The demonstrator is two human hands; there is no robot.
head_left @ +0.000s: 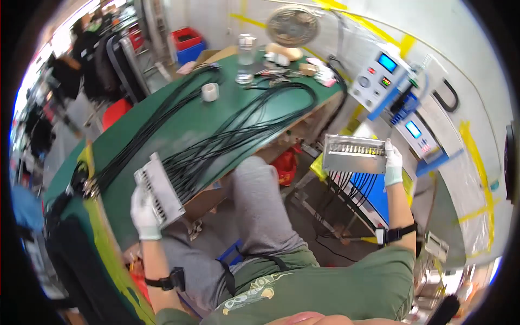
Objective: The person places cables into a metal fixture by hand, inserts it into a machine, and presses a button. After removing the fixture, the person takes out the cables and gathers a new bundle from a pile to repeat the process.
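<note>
A white glove covers my left hand [145, 214], which is closed on the edge of a light metal panel [167, 189] with a row of dark slots. The panel is tilted above the near edge of the green table, beside black cables [216, 145]; whether they join it I cannot tell. On the right, my gloved right hand [394, 161] grips the end of a silver metal case [355, 161]. A row of small metal and yellowish parts shows along the case's upper side. Several thin black cables [355, 184] hang below it.
On the green table [162, 132] lie a roll of white tape [210, 92], a clear bottle [245, 58] and small tools. A fan [292, 26] stands at the back. Two blue-and-white instruments [382, 81] with screens are at the right, near a blue mat [371, 199].
</note>
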